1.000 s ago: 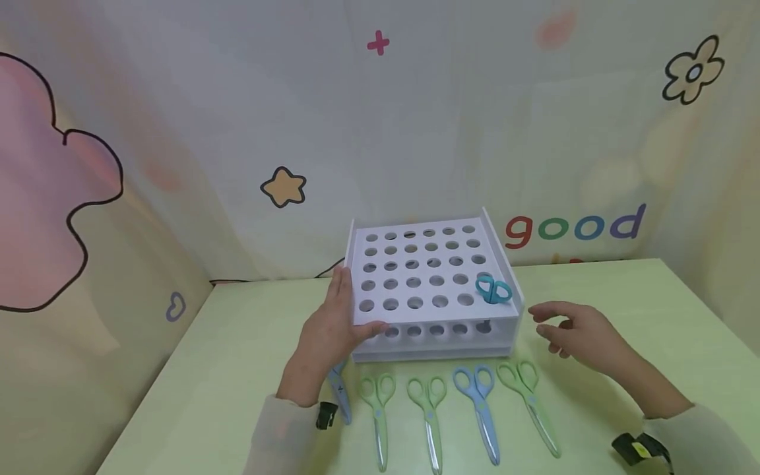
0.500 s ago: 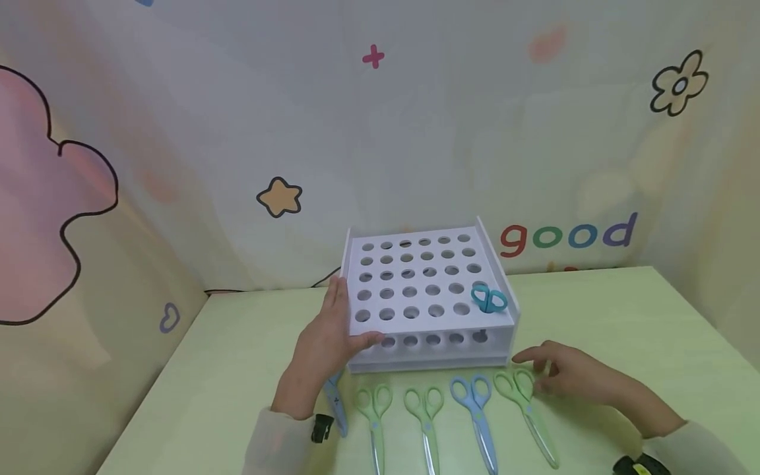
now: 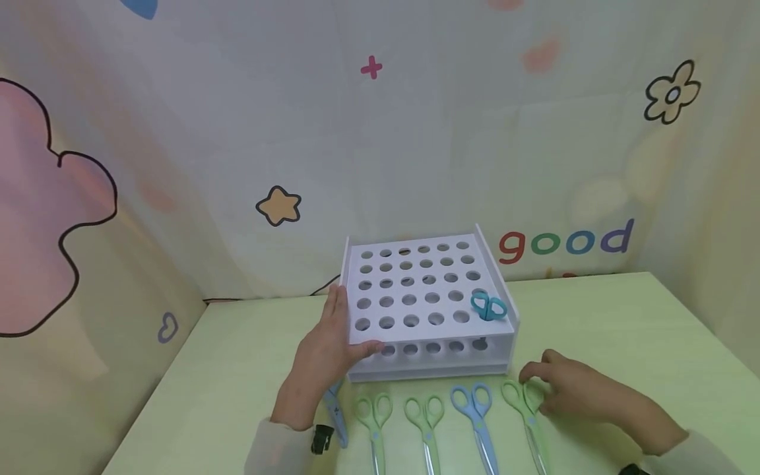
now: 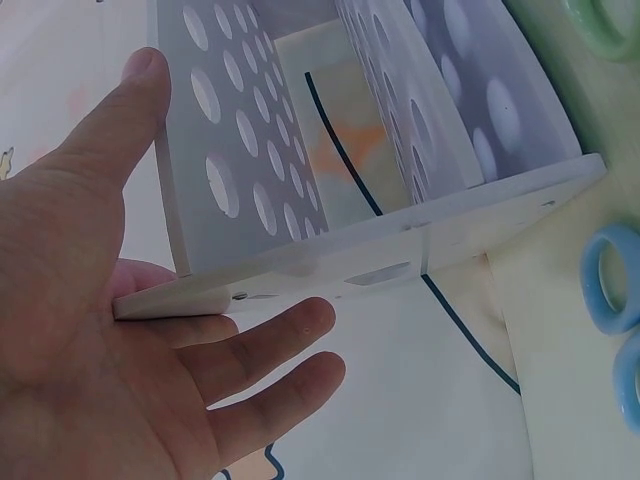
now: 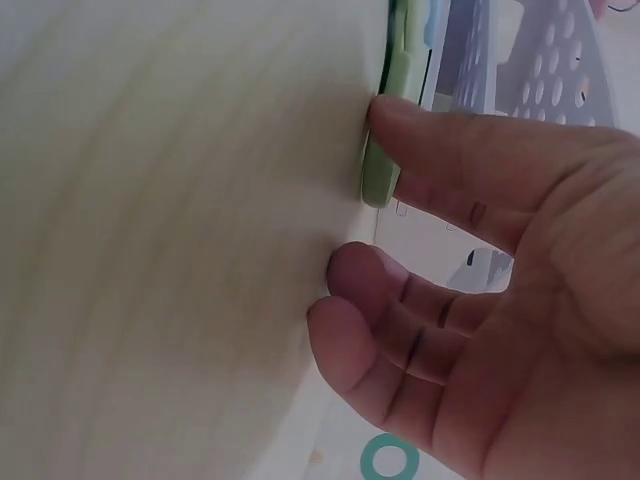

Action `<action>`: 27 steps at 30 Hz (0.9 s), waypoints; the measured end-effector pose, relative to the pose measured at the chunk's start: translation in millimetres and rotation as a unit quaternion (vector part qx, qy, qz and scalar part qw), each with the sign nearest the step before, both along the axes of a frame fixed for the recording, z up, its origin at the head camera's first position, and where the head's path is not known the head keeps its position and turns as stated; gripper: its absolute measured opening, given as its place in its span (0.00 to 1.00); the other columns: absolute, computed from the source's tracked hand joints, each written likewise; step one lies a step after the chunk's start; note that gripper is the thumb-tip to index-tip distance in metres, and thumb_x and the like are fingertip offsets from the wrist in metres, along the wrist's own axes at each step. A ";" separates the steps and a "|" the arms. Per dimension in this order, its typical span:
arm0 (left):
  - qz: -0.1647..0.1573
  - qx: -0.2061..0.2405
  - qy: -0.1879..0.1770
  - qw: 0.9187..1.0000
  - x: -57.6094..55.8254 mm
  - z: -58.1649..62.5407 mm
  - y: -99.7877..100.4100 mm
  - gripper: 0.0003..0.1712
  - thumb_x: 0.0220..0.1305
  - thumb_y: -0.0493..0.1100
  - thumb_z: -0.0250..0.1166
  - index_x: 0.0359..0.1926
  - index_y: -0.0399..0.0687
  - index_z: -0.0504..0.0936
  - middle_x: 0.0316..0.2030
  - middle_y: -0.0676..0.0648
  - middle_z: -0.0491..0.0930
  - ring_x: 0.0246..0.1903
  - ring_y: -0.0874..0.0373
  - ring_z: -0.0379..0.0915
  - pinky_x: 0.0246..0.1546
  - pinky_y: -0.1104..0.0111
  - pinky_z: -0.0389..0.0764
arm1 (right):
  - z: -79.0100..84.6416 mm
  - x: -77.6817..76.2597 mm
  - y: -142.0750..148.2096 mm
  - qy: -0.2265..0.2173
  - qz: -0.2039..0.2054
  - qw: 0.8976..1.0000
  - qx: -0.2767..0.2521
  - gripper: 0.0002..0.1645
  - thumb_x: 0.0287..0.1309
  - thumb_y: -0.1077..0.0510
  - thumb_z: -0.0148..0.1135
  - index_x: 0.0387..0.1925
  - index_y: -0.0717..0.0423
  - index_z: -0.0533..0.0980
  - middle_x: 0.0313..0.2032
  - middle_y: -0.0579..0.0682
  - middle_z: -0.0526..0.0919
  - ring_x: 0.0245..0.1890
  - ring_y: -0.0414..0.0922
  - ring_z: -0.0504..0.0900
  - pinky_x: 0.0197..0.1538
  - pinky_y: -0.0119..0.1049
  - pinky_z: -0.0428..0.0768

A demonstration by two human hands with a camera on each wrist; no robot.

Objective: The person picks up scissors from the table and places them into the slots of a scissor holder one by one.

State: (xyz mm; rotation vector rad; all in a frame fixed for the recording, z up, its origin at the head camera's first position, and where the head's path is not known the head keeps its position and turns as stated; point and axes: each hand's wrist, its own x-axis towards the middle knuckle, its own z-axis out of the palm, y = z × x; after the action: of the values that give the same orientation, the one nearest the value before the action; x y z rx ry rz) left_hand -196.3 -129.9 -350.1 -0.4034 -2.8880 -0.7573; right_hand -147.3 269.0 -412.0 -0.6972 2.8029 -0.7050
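Note:
My left hand point(image 3: 323, 349) rests against the left front corner of a white rack point(image 3: 415, 335) with rows of round holes. Its thumb lies across the rack's front, and the straight fingers run along the side panel, as the left wrist view also shows. My right hand point(image 3: 572, 389) pinches one handle loop of the rightmost green scissors point(image 3: 522, 399) between thumb and index finger. In the right wrist view the thumb presses on the green handle point(image 5: 380, 170), while the other fingers curl near the table. Teal scissors point(image 3: 488, 306) stand handles up in a front right hole of the rack.
Left of the pinched pair, blue scissors point(image 3: 475, 412), green scissors point(image 3: 426, 422) and another green pair point(image 3: 374, 419) lie in a row. More blue scissors point(image 3: 335, 415) lie partly under my left hand. A patterned curtain point(image 3: 415, 152) hangs behind the table point(image 3: 237, 382).
My right hand has come down from beside the rack to the rightmost green scissors and taken hold of a handle loop; that pair has turned slightly. The left hand stays on the rack.

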 end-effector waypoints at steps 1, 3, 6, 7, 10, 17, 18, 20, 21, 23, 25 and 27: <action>0.000 0.000 0.000 1.000 -0.1 -0.1 -0.1 0.70 0.53 0.62 0.77 0.80 0.37 0.42 0.80 0.41 0.39 0.45 0.49 0.75 0.34 0.61 0.75 | 0.5 0.2 -0.6 0.001 -0.005 1.000 0.009 0.27 0.44 0.61 0.80 0.49 0.45 0.81 0.35 0.47 0.68 0.28 0.40 0.69 0.33 0.37 0.72; -0.001 0.000 0.002 1.000 -0.1 -0.3 -0.2 0.70 0.53 0.62 0.77 0.80 0.37 0.42 0.80 0.40 0.39 0.46 0.48 0.75 0.35 0.60 0.75 | 1.3 0.9 -2.1 -0.003 -0.015 1.000 0.023 0.27 0.44 0.60 0.80 0.48 0.43 0.81 0.35 0.47 0.68 0.28 0.40 0.68 0.32 0.36 0.71; -0.003 -0.002 0.004 1.000 0.2 -0.8 -0.5 0.70 0.53 0.62 0.77 0.80 0.36 0.42 0.79 0.39 0.40 0.45 0.48 0.75 0.35 0.60 0.75 | 1.7 1.6 -3.4 -0.006 -0.020 0.999 0.035 0.26 0.43 0.57 0.81 0.46 0.40 0.80 0.35 0.46 0.68 0.27 0.40 0.69 0.32 0.37 0.71; -0.004 -0.002 0.005 1.000 0.2 -0.9 -0.6 0.70 0.53 0.62 0.77 0.80 0.36 0.42 0.79 0.39 0.39 0.45 0.49 0.75 0.35 0.61 0.75 | 1.7 1.6 -3.1 -0.002 -0.019 0.999 0.039 0.25 0.43 0.57 0.81 0.45 0.39 0.80 0.34 0.45 0.68 0.27 0.40 0.69 0.32 0.37 0.71; -0.002 -0.003 0.006 1.000 -0.4 -1.4 -0.5 0.70 0.53 0.63 0.77 0.80 0.37 0.42 0.79 0.40 0.39 0.45 0.49 0.75 0.35 0.60 0.75 | 1.3 1.3 -0.5 0.027 -0.001 0.998 0.051 0.23 0.43 0.53 0.81 0.41 0.38 0.79 0.33 0.43 0.68 0.27 0.38 0.68 0.32 0.37 0.71; -0.002 0.002 0.012 1.000 -1.1 -1.0 0.0 0.70 0.52 0.63 0.77 0.80 0.37 0.44 0.79 0.39 0.40 0.45 0.48 0.76 0.35 0.59 0.76 | 1.5 -1.4 12.6 0.050 0.043 0.997 0.027 0.20 0.42 0.49 0.80 0.35 0.37 0.78 0.31 0.37 0.68 0.28 0.34 0.66 0.33 0.34 0.69; -0.002 0.001 0.012 1.000 -1.2 -0.8 0.3 0.70 0.52 0.63 0.77 0.80 0.37 0.45 0.79 0.39 0.40 0.45 0.48 0.76 0.35 0.59 0.76 | 2.0 -2.2 15.1 0.043 0.047 0.998 0.017 0.20 0.43 0.50 0.80 0.36 0.37 0.77 0.31 0.36 0.69 0.29 0.34 0.67 0.33 0.34 0.69; -0.001 -0.006 0.011 1.000 -1.6 -1.1 0.7 0.70 0.52 0.64 0.77 0.80 0.37 0.44 0.79 0.39 0.40 0.45 0.48 0.76 0.34 0.61 0.76 | 3.5 -3.8 20.5 0.021 0.052 0.998 -0.012 0.20 0.46 0.53 0.78 0.37 0.38 0.75 0.30 0.35 0.70 0.29 0.34 0.69 0.32 0.34 0.70; 0.000 -0.009 0.010 1.000 -1.5 -0.9 0.6 0.70 0.52 0.64 0.77 0.80 0.37 0.44 0.79 0.39 0.40 0.45 0.48 0.76 0.33 0.61 0.75 | 4.2 -5.0 23.3 0.014 0.056 0.998 -0.030 0.20 0.48 0.56 0.77 0.38 0.38 0.74 0.29 0.35 0.71 0.28 0.33 0.69 0.31 0.33 0.70; 0.000 -0.011 0.011 1.000 -1.6 -0.6 0.0 0.71 0.52 0.64 0.77 0.80 0.37 0.44 0.79 0.38 0.41 0.45 0.49 0.77 0.31 0.62 0.75 | 5.4 -7.8 29.2 -0.005 0.061 0.996 -0.070 0.20 0.52 0.59 0.74 0.40 0.41 0.72 0.27 0.35 0.74 0.27 0.33 0.72 0.29 0.33 0.72; 0.000 -0.015 0.014 1.000 -2.2 -0.4 -0.7 0.71 0.52 0.65 0.77 0.80 0.37 0.44 0.79 0.38 0.41 0.44 0.49 0.77 0.30 0.63 0.74 | 7.3 -11.1 35.1 -0.032 0.065 0.990 -0.118 0.19 0.55 0.62 0.72 0.43 0.43 0.72 0.26 0.37 0.76 0.25 0.33 0.73 0.27 0.32 0.72; -0.002 -0.014 0.015 1.000 -1.8 -1.3 -1.1 0.71 0.52 0.64 0.76 0.80 0.37 0.44 0.79 0.38 0.41 0.43 0.49 0.77 0.29 0.64 0.73 | 9.2 -13.1 40.9 -0.054 0.072 0.982 -0.166 0.18 0.58 0.64 0.69 0.45 0.47 0.72 0.27 0.40 0.78 0.24 0.36 0.75 0.27 0.33 0.74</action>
State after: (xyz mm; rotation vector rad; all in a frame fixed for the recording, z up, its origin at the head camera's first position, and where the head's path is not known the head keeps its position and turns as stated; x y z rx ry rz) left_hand -198.1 -131.0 -351.4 -0.4199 -2.8727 -0.7062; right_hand -160.5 309.9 -402.8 -0.8777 2.5314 -1.1571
